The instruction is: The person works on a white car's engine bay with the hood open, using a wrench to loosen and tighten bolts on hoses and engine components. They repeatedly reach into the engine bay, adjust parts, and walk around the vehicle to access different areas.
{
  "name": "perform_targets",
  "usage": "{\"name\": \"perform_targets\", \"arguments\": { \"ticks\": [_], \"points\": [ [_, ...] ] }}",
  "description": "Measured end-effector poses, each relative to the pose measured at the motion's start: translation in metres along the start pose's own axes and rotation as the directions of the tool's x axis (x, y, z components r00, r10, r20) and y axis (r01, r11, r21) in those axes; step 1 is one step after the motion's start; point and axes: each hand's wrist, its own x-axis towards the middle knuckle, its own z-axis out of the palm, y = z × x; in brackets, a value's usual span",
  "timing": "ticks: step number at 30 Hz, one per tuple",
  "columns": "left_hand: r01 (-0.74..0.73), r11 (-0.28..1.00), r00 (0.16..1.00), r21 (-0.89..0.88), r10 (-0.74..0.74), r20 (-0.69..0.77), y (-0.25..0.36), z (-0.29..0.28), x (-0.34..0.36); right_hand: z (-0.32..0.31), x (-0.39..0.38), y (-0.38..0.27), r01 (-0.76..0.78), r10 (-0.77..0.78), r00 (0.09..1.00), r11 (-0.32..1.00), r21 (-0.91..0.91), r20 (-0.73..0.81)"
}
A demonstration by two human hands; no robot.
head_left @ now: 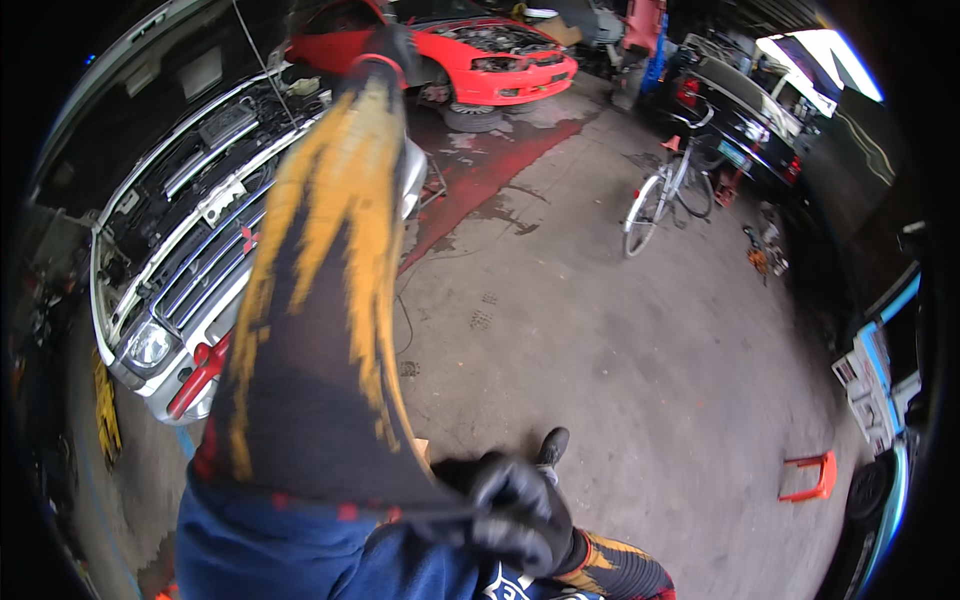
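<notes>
My left arm, in a black and yellow sleeve [310, 300], stretches up through the middle of the view. At its far end, my left hand [390, 55] is small and blurred in a dark glove, its fingers unclear. Down at the bottom centre, my black-gloved right hand [515, 515] is closed on the lower edge of that sleeve, beside blue clothing [270, 545]. A matching sleeve [615, 565] covers my right forearm.
A white vehicle [150, 350] with its bonnet up stands at left, a red car [515, 80] behind it. A bicycle [655, 200] stands by a black car [750, 140] at back right. An orange stool [815, 470] is at lower right; a shoe [555, 445] is below.
</notes>
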Motion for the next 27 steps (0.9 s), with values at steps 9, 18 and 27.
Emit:
{"name": "perform_targets", "arguments": {
  "ticks": [9, 18, 27],
  "points": [
    [-0.347, 0.927, 0.526, -0.144, 0.065, -0.848, 0.137, -0.367, 0.176, -0.13, 0.149, 0.085, -0.452, 0.506, 0.809, 0.861, -0.234, 0.3],
    [0.465, 0.669, 0.184, 0.579, 0.567, -0.803, 0.173, -0.575, 0.149, -0.218, 0.297, 0.037, 0.536, 0.027, 0.243, 0.83, -0.157, 0.97],
    [0.457, 0.836, 0.507, 0.304, 0.036, -0.861, -0.127, -0.284, 0.205, -0.352, 0.509, 0.133, -0.263, 0.608, 0.6, 0.764, -0.589, 0.521]
  ]
}}
